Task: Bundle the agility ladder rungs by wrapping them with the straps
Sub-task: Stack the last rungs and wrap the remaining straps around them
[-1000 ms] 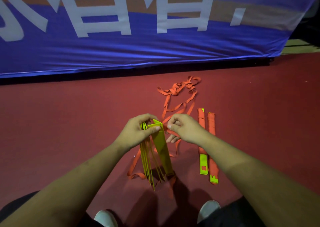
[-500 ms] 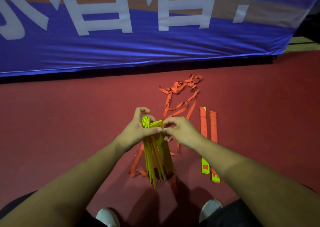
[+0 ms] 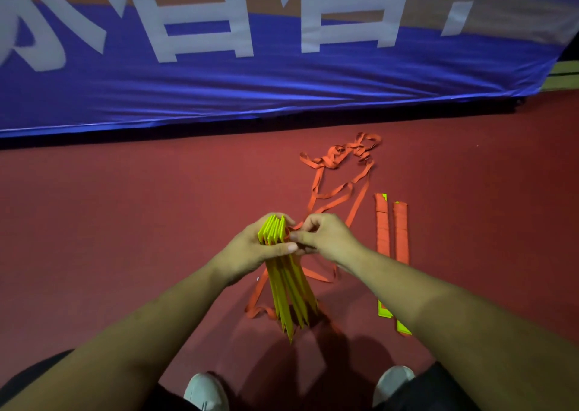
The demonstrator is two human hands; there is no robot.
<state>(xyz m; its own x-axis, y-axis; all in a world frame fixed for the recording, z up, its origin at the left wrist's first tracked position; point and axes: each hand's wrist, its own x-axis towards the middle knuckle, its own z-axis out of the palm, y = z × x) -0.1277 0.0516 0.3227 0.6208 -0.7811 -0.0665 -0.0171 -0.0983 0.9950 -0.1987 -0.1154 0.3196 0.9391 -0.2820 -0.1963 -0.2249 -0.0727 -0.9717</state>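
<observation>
Gripping the yellow rungs (image 3: pixel 289 288), stood on end on the red floor (image 3: pixel 150 222), near their top in the clenched left hand (image 3: pixel 247 254) and pinching the orange strap (image 3: pixel 330 196) just beside them with the right hand (image 3: pixel 332 238).

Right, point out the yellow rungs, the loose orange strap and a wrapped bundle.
yellow rungs (image 3: pixel 286 288), head view, lower part of the stack
loose orange strap (image 3: pixel 336 157), head view, tangled far end
wrapped bundle (image 3: pixel 381 225), head view, its orange wrapping
</observation>
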